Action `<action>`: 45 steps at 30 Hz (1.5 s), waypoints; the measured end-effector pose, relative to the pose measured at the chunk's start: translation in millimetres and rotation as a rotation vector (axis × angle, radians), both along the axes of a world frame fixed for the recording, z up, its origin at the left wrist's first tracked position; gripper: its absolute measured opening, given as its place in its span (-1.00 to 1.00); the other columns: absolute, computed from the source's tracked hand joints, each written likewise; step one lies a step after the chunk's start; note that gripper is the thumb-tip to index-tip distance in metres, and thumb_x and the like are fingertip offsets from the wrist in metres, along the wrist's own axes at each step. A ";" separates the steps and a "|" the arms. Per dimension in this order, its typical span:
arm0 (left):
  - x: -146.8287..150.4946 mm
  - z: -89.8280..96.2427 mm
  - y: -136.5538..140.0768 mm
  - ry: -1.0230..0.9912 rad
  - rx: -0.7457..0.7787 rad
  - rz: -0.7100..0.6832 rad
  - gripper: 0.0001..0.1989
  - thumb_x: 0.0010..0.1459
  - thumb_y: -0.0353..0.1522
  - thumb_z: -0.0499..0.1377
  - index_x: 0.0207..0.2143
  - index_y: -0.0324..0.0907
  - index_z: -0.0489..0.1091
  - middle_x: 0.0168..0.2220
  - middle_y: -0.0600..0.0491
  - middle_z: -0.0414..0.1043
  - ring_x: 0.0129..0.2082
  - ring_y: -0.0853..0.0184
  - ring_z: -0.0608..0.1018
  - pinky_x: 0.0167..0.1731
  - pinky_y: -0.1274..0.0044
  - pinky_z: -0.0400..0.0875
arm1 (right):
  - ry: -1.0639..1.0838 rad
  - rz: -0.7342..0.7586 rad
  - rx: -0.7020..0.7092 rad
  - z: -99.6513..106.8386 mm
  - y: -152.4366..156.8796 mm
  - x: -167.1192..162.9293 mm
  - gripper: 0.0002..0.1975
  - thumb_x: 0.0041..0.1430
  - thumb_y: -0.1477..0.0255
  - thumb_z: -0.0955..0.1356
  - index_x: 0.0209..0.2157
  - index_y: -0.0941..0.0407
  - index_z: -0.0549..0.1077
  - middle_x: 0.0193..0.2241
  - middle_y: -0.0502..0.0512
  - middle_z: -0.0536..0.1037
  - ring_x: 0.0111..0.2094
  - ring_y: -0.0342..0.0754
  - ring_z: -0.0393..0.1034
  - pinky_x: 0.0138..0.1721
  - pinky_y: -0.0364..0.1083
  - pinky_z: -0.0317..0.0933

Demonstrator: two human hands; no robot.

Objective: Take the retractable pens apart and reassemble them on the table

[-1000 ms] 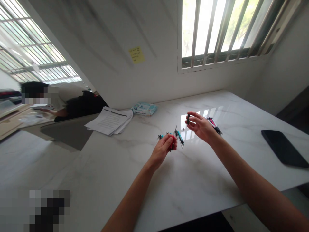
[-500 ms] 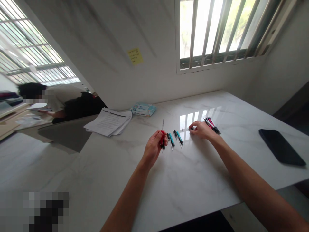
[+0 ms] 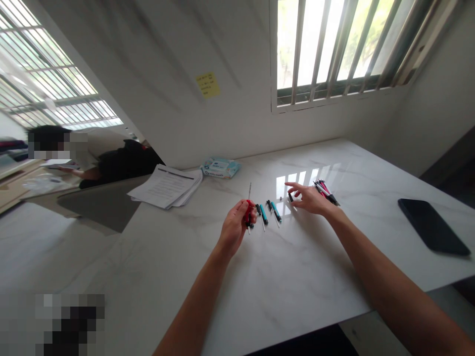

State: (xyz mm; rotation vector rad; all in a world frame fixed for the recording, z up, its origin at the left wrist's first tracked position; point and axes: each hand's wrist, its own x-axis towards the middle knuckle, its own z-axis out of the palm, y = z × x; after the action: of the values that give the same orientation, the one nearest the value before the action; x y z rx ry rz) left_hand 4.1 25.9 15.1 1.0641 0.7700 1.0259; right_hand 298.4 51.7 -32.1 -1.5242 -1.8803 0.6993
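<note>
Because the tabletop (image 3: 297, 282) is broad and pale, small dark parts show up well against it, which may be why they are laid directly on its surface. The papers (image 3: 165, 187) lie at the far left, seemingly kept apart from the handwork. A black slab (image 3: 432, 226) lies flat at the right, well apart from both hands. The wipes (image 3: 220, 168) stand near the wall, beside the papers, presumably within reach.

The left grip (image 3: 236, 223) is closed around a red piece (image 3: 247, 210), apparently to steady it. A thin rod (image 3: 250, 189) shows above these fingers; whether it belongs to the red piece cannot be determined. The right grip (image 3: 310, 199) is low over the tabletop, forefinger extended and thumb apart.

The pens (image 3: 326, 192) are bunched just beyond the right grip, probably grouped to separate them from the loose parts. Two teal barrels (image 3: 263, 214) lie between the hands, each with slim white and black parts alongside, an arrangement that appears to keep sets together. A black piece (image 3: 290, 198) is at the right fingertips; whether held or merely touched, I cannot tell. Smallest noted: a grey bit (image 3: 281, 198), just left of the black piece.
</note>
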 end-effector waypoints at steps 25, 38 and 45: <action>13.1 -10.2 -8.8 0.238 0.143 -0.066 -0.69 0.19 -0.13 0.27 -0.24 -0.19 0.38 -0.47 0.18 0.14 -0.52 0.46 0.16 -0.52 0.59 0.05 | 0.740 0.352 -0.081 37.3 -35.3 -95.2 -0.61 0.21 0.14 0.47 -0.05 0.09 0.64 -0.24 0.11 0.66 -0.26 -0.02 0.51 -0.20 -0.04 0.38; -2.4 -3.0 -2.5 0.566 0.331 0.098 -0.69 0.20 -0.11 0.26 -0.26 -0.20 0.51 -0.55 0.19 0.20 -0.55 0.45 0.21 -0.54 0.59 0.09 | 1.139 0.006 -0.113 35.9 -26.9 -89.0 -0.68 0.04 0.18 0.57 -0.24 0.09 0.66 -0.23 0.09 0.64 -0.22 -0.10 0.50 -0.15 -0.12 0.38; -5.6 5.3 -0.5 0.390 0.262 0.139 -0.56 0.10 -0.11 0.38 -0.06 -0.21 0.58 -0.50 0.15 0.35 -0.54 0.48 0.26 -0.53 0.61 0.16 | 0.768 0.254 -0.132 35.2 -36.8 -98.2 -0.66 0.13 0.16 0.51 -0.22 0.15 0.66 -0.37 0.09 0.64 -0.34 -0.07 0.48 -0.25 -0.08 0.36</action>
State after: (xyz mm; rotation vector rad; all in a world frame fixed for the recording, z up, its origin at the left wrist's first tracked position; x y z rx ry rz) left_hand -1.4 25.4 20.4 1.4794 1.0551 1.0701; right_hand 200.3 14.8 3.0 -0.8835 -1.4458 1.3210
